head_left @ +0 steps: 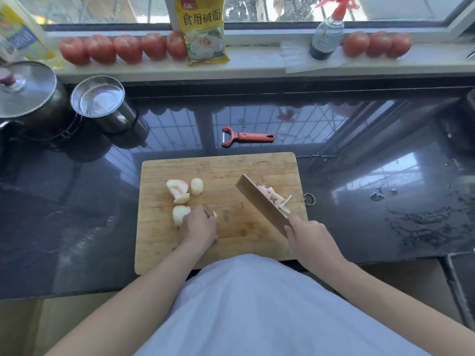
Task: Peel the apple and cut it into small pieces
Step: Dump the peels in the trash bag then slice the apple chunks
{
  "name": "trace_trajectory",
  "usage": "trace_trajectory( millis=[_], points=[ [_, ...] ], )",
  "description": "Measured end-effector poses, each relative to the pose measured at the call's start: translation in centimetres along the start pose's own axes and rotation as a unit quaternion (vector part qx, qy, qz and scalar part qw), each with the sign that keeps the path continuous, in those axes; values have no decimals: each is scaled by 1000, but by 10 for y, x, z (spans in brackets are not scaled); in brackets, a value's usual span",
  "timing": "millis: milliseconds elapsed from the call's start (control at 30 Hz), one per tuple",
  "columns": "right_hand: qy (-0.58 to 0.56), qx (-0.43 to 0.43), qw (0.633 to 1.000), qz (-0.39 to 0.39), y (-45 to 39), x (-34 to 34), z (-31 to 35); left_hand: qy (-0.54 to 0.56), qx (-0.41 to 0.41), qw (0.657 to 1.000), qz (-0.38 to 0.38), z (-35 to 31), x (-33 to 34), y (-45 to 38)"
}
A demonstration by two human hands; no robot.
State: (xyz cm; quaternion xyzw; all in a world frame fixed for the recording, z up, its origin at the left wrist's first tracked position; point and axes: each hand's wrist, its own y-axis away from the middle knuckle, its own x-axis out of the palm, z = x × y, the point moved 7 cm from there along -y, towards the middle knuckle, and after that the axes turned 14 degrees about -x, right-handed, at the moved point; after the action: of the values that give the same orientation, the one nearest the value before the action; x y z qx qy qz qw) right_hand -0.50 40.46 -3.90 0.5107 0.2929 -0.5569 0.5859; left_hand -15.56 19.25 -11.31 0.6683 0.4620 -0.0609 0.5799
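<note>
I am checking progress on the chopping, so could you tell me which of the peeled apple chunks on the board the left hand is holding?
The nearest chunk: the left hand grips it, while the other three chunks lie untouched farther back.

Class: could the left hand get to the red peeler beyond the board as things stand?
Probably not freely: the left hand is holding an apple piece. The way to the peeler looks open otherwise.

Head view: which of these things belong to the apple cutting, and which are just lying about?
In use:
- peeled apple chunks
- cut apple strips
- cleaver, held by the right hand
- left hand holding one apple chunk
- wooden cutting board
- red peeler, laid aside

Lying about:
- tomatoes
- yellow packet
- spray bottle
- lidded pot
- steel cup
</note>
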Motion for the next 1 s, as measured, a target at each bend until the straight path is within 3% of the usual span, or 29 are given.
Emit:
trace_trajectory(
  millis=[133,200,367,500,600,667,733,867,933,1000],
  points=[
    [-42,-1,999,34,4,18,14,-32,51,993,99,-12,37,12],
    [-53,7,997,53,2,26,18,-33,56,992,110,-15,46,18],
    [-30,-15,996,79,9,31,20,142,-110,965,193,1,43,23],
    [27,-92,995,0,12,21,28,129,-130,958,220,8,52,28],
    [53,-67,990,116,5,48,25,124,-119,961,217,6,51,33],
    [45,-62,987,143,-4,52,28,141,-106,964,197,5,39,28],
    [37,-60,991,117,-9,44,33,140,-74,976,150,5,16,25],
    [-34,-97,994,23,-1,35,29,59,0,997,-42,25,-50,25],
    [-7,-134,991,-11,3,32,32,26,13,994,-106,37,-73,25],
    [36,-118,990,72,0,42,33,-12,31,989,-144,44,-81,18]
  ],
)
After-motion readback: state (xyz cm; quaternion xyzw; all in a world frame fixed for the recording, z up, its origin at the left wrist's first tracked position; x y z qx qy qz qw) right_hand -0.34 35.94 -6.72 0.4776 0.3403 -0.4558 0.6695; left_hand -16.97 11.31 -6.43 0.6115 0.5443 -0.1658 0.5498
